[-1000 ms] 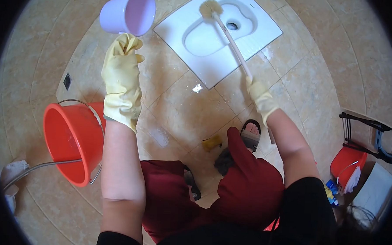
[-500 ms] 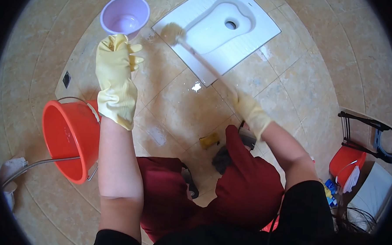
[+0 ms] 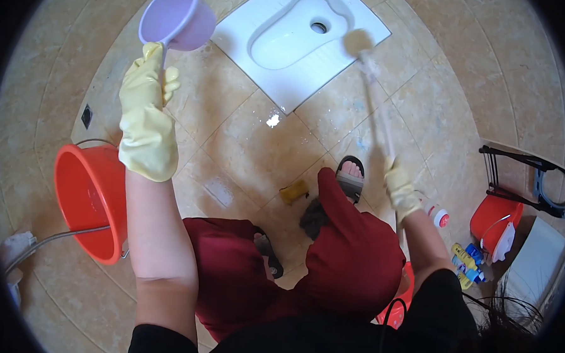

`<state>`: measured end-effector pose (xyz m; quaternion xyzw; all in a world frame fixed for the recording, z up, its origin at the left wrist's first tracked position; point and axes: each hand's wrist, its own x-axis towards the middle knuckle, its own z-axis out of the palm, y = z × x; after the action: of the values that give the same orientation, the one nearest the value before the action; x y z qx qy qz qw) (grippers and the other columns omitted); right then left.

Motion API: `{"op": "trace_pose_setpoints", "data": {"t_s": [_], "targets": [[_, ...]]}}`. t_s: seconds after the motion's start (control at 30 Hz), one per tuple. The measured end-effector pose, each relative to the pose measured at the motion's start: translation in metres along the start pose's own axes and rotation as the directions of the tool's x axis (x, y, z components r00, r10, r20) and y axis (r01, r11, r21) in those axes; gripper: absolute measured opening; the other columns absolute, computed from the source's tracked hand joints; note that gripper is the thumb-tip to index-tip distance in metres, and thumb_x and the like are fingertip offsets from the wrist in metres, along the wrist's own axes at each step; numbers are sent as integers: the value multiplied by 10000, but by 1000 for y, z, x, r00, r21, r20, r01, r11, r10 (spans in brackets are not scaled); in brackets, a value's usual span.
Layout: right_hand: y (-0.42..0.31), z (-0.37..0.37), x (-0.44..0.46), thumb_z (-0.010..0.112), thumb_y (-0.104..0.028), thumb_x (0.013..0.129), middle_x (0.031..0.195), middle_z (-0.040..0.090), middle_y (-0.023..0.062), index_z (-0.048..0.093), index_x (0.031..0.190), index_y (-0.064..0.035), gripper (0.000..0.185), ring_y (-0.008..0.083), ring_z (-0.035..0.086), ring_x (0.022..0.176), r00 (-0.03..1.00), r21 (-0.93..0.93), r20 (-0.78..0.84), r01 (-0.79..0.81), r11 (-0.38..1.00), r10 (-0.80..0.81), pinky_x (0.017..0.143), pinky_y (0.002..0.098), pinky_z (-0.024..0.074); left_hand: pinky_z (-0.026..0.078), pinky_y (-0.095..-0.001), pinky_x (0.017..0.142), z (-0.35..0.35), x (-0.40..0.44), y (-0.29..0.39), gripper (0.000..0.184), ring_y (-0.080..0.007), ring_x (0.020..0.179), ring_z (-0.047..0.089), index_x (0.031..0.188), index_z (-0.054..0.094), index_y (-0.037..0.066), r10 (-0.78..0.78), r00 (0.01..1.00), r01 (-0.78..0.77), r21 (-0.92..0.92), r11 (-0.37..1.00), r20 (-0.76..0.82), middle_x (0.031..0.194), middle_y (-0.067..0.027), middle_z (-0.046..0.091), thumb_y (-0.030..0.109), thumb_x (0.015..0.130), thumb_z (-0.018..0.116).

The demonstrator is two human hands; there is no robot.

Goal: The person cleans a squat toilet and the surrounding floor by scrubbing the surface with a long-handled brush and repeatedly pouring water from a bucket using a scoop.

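In a cream rubber glove, my left hand (image 3: 148, 101) is closed round the handle of a purple water dipper (image 3: 199, 26). The dipper is tipped, its mouth facing up and left, beside the white squat toilet (image 3: 283, 85). My right hand (image 3: 401, 191), gloved the same way, grips a long-handled toilet brush (image 3: 380, 111). The round tan head of the brush is slightly blurred and hangs by the right edge of the toilet. Wet, shiny spots show on the tiles in front of the toilet's near corner.
A red bucket (image 3: 92, 206) with a hose in it stands at left. A yellow sponge (image 3: 294, 192) and dark cloth (image 3: 313, 219) lie near my feet. Bottles (image 3: 466, 263), a smaller red bucket (image 3: 495, 220) and a black folding frame (image 3: 516, 164) are on the right.
The brush head has swung from the toilet's left side to its right, my right hand moving right and down with it. The dipper has tilted and shifted slightly left and up.
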<state>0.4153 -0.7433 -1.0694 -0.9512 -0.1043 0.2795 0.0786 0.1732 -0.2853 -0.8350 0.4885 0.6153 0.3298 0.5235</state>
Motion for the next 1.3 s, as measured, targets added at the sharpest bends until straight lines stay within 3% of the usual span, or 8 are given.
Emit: {"op": "trace_pose_setpoints", "data": {"t_s": [0.17,0.3,0.37,0.73,0.87,1.03,1.1,1.3], "targets": [[26,1,-63,452,-433,1027,830,694,257,562,1266,-70,448,430,690,727,925,-320,195,375,870,-327,554,546,510,317,-205,506,-81,9,-15,245,-58,529,436,992,655,83,561,828,-553,-133,822,22,663,32,532,322,1016,606],[101,20,1,457,-413,1045,584,541,33,592,1066,-134,310,188,540,455,897,-445,-42,378,812,-440,398,390,406,423,-201,614,-237,57,7,343,-86,634,527,1206,622,126,234,586,145,-384,912,776,780,-8,621,389,987,632],[32,-32,-22,461,-456,1043,563,452,0,576,1021,-132,345,132,417,418,1000,269,23,10,963,-16,373,337,324,473,-222,539,-231,-25,43,371,-137,615,613,1207,594,97,5,963,-74,-244,967,-271,851,-48,687,405,1002,606],[-30,-68,-80,473,-520,1035,543,410,-14,598,1070,-107,433,100,326,385,989,450,138,-117,885,61,357,282,244,479,-412,874,-445,37,-135,335,-276,1091,627,1262,609,79,-472,790,612,453,648,-392,1231,-85,646,264,1018,476],[-14,-68,-80,431,-537,1042,528,437,11,592,1106,-111,460,112,339,354,990,429,136,-99,898,44,329,290,251,399,-394,1120,-423,108,-210,420,-240,1346,522,1367,611,139,-394,909,-329,812,-483,135,1423,-69,586,281,982,518],[-5,-66,-82,442,-552,1033,519,425,10,589,1112,-120,463,116,332,353,988,417,149,-98,904,38,330,292,243,550,-354,847,-421,56,-192,309,-276,1011,699,1231,662,69,-68,970,-156,810,565,233,1116,-125,714,227,982,569],[-5,-66,-85,447,-547,1033,519,424,7,590,1110,-121,456,114,330,352,984,440,160,-144,886,81,330,292,248,523,-309,710,-417,30,-175,272,-219,830,663,1189,665,72,-169,984,168,26,985,61,967,-87,691,221,967,610],[-21,-60,-86,478,-538,1027,504,406,-15,603,1075,-139,421,97,309,345,973,518,175,-223,826,153,326,285,232,348,-148,509,-370,-36,-104,276,14,582,444,1270,574,118,107,989,-136,-353,926,-100,888,61,582,131,994,567]]}}
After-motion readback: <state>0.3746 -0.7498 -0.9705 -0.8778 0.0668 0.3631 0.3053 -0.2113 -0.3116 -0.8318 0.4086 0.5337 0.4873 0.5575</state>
